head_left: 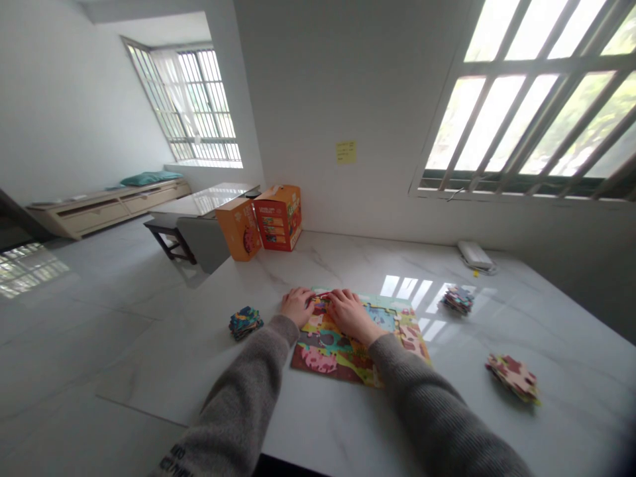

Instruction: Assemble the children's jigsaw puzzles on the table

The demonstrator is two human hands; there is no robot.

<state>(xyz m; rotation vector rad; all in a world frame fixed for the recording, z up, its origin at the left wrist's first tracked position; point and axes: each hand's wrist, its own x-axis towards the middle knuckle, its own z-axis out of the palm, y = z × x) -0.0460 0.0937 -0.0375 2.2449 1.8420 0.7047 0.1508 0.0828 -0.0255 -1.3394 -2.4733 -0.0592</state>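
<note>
A colourful jigsaw puzzle point(318, 360) with animal pictures lies flat on the white marbled table. At its upper left corner, my left hand point(297, 306) rests with fingers bent at the edge. Just to the right, my right hand point(350, 315) reaches over the puzzle, its fingers curled down. Between the two hands a reddish puzzle piece point(322, 296) shows, and the fingertips of both appear closed on it. My right hand and wrist cover the middle of the picture. A light blue area point(381, 319) inside a dark outline lies right of that hand.
Stacks of loose pieces lie around the puzzle: a dark blue stack point(246, 322) to the left, a mixed stack point(458, 300) at the right, and a pinkish stack point(514, 377) nearer me. Orange boxes point(281, 218) stand at the back left. A white device point(474, 256) lies by the wall.
</note>
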